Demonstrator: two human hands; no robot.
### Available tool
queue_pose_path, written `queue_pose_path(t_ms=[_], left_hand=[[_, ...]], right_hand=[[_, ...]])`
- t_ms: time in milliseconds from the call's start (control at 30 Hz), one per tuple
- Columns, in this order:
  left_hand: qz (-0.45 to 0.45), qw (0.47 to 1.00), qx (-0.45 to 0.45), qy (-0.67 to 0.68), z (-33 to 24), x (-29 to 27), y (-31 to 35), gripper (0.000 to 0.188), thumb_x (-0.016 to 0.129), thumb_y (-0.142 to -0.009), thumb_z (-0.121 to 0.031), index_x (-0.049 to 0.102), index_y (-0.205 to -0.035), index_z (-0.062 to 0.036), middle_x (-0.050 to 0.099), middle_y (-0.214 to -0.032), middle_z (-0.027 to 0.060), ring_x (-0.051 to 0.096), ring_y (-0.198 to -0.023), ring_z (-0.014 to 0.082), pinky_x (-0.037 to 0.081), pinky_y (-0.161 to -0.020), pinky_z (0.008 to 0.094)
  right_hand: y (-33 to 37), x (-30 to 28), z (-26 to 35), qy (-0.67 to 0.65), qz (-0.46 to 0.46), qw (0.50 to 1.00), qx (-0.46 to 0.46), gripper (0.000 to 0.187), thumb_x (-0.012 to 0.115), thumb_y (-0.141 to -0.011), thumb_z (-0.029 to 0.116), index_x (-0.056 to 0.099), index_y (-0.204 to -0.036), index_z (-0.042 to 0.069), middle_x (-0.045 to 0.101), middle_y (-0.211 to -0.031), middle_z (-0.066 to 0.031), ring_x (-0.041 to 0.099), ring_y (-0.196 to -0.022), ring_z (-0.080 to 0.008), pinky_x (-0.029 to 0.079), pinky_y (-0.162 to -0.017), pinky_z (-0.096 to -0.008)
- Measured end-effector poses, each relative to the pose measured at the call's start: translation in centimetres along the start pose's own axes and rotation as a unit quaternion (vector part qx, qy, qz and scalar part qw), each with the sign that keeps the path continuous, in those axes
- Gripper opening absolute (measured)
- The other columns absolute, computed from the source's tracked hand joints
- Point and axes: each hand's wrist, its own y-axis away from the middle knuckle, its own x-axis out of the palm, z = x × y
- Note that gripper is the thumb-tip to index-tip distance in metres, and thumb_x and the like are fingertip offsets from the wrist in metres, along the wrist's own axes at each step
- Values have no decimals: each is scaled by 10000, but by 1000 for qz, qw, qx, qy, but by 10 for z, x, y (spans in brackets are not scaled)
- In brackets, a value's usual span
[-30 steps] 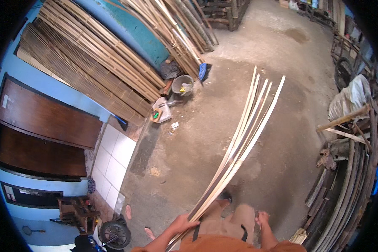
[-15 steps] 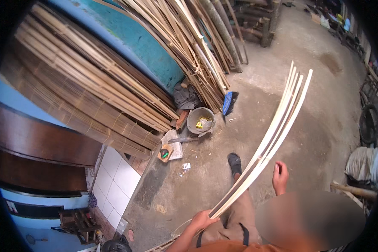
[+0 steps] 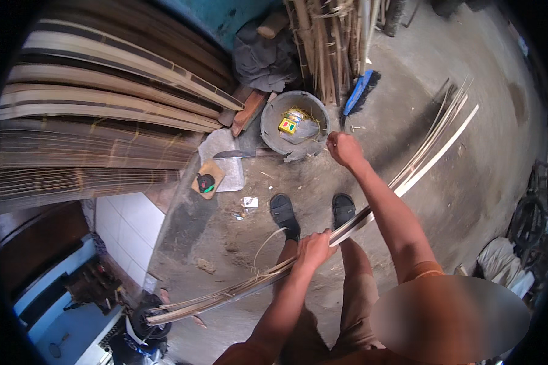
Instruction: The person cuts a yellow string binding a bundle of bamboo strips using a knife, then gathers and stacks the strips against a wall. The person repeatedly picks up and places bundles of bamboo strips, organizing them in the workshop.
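Observation:
A bundle of long, thin bamboo strips point(image 3: 268, 278) runs slantwise in front of my legs. My left hand point(image 3: 315, 248) is wrapped around it near its middle. The far ends of the strips point(image 3: 439, 146) fan apart at the right, passing under my right forearm. My right hand point(image 3: 345, 148) is closed, fingers curled in, just beside the rim of a grey bucket point(image 3: 269, 125). What its fingers hold, if anything, is hidden. Inside the bucket lie a yellow packet point(image 3: 288, 126), clear plastic and some fibres.
Bamboo blinds and slats point(image 3: 103, 109) stand on the left. Bundled bamboo poles point(image 3: 329, 55) rise behind the bucket, near a blue brush point(image 3: 359, 94). A knife point(image 3: 232, 154) lies across a pale slab point(image 3: 230, 176), close to a small board point(image 3: 208, 179). White tiles point(image 3: 128, 228) border the floor.
My left hand and the strips have come up and forward, with the strips now lying lower across me. My right hand has reached forward and left to the bucket. The view has shifted closer.

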Motion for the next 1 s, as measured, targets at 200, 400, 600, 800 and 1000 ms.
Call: queue_pose_path(t_ms=[200,400,600,800,1000], left_hand=[[31,998,-5,59,63,29,-55,389,700,-817,-324,602,-1088,-63,687,-867,231,681,-857,410,528,-779,503],[64,994,-3,91,87,13,-80,369,700,-816,-318,599,-1063,-64,689,-865,217,681,-849,403,529,-770,496],[55,994,-2,97,97,9,-88,342,703,-810,-318,605,-1038,-82,690,-861,202,683,-848,392,532,-763,488],[50,993,-19,107,101,5,-94,327,698,-813,-312,610,-1037,-91,691,-874,193,684,-866,382,532,-785,483],[68,992,-5,108,101,-1,-94,346,725,-791,-320,599,-995,-72,695,-898,191,688,-868,364,537,-768,482]], right_hand=[[-57,115,-15,168,87,980,65,246,599,-867,271,695,-974,72,698,-897,-194,684,-844,-386,548,-756,-498],[-82,157,-19,212,107,970,57,226,595,-906,251,681,-968,51,713,-895,-159,702,-816,-319,561,-728,-433],[-75,68,66,-557,277,764,169,163,554,-999,223,624,-968,79,681,-874,-27,642,-794,-112,518,-739,-257],[-132,21,52,-644,108,746,129,168,515,-1019,231,585,-1090,96,600,-778,22,573,-644,-83,505,-653,-244],[-129,41,64,-500,133,829,211,178,513,-1026,269,587,-1097,123,497,-714,70,481,-615,-52,462,-617,-226]])
